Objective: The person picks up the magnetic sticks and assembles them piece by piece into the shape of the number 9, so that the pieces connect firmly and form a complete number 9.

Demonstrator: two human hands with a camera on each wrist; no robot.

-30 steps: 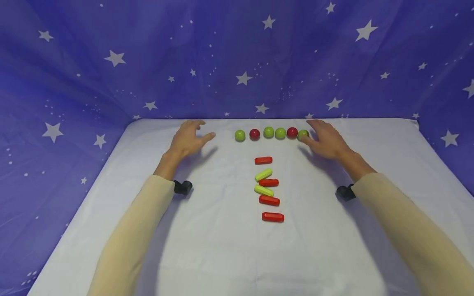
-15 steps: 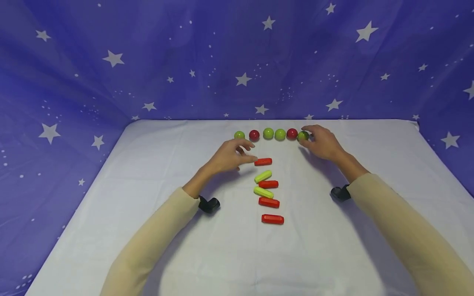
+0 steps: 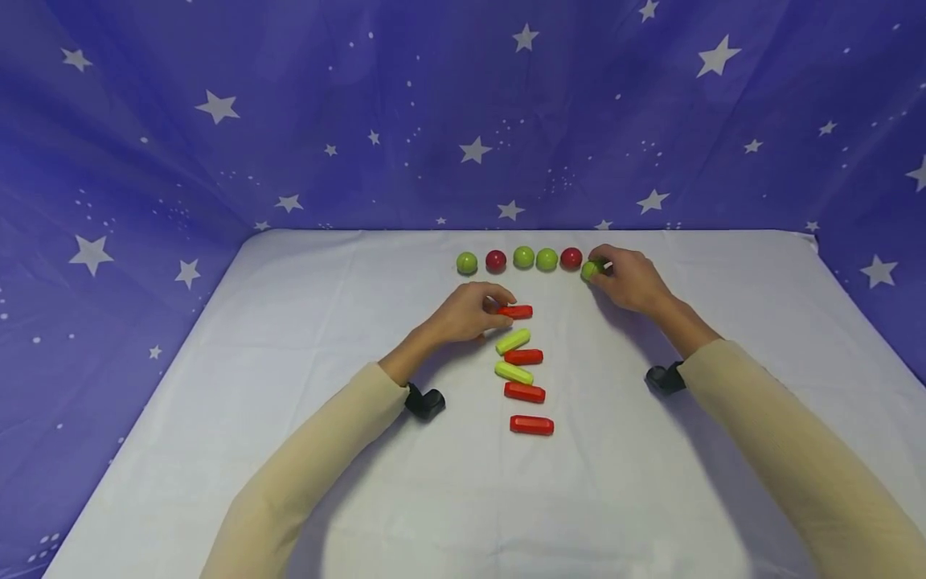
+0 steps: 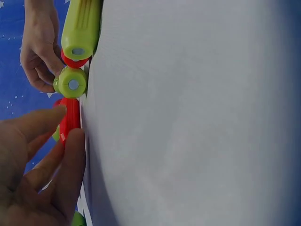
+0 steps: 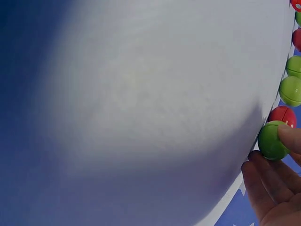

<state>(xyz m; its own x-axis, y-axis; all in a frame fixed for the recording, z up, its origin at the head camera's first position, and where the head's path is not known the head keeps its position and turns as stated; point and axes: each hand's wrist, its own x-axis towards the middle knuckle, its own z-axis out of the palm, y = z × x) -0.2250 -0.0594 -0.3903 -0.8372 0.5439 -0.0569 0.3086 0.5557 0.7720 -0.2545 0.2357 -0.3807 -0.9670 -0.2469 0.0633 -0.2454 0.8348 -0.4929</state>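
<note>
Looks like your left hand slid toward 4 o'clock since a second ago, fingers now bracketing the farthest red stick, long axis roughly 9-to-3; can't tell if they're pinching. Lime stick at its 6. At its 2, your right hand grips a green ball.

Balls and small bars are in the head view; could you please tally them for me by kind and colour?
Green balls: 4
Red balls: 2
Red bars: 4
Yellow-green bars: 2
Total: 12
</note>
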